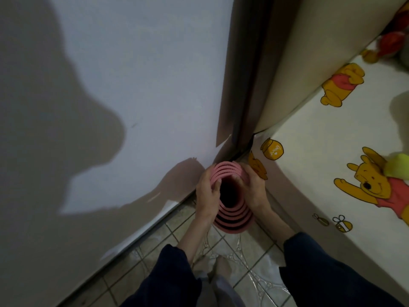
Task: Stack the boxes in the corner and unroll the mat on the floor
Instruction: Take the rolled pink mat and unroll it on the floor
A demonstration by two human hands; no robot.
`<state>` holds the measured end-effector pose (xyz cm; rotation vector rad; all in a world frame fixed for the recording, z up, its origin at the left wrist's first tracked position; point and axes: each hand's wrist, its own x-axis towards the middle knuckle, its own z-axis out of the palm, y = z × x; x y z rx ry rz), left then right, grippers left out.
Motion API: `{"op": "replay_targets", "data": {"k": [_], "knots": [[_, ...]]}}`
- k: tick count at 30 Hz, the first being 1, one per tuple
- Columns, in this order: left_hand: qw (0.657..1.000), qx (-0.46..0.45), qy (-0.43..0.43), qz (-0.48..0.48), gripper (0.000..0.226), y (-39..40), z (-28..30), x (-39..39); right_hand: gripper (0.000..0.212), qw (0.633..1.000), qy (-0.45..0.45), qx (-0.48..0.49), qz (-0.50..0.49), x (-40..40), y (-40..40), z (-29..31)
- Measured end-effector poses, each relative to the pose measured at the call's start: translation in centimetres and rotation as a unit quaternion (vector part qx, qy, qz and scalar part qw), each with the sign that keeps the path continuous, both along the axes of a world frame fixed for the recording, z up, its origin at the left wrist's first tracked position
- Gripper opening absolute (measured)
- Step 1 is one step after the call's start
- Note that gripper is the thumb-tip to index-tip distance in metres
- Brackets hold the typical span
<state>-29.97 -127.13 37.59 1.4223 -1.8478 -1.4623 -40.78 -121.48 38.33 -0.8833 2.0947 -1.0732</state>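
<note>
A rolled pink mat (230,220) stands upright in the corner between the white wall and the bed, seen from above with its spiral layers and dark hollow core. My left hand (207,196) grips the roll's left side, fingers curled over the top rim. My right hand (254,187) grips the right side, thumb at the inner edge. No boxes are in view.
A white wall (132,85) with my shadow fills the left. A bed with a cartoon bear sheet (321,162) lies to the right, soft toys (391,43) at its head. A brown curtain (245,74) hangs in the corner. Tiled floor (243,262) and my foot are below.
</note>
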Motion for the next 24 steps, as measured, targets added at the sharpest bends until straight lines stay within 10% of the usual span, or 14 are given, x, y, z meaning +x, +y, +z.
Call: {"op": "replay_targets", "data": {"k": [24], "knots": [[0.976, -0.074, 0.066, 0.195, 0.041, 5.3, 20.4, 15.8, 0.04, 0.965, 0.075, -0.084, 0.238, 13.9, -0.1, 20.2]]}}
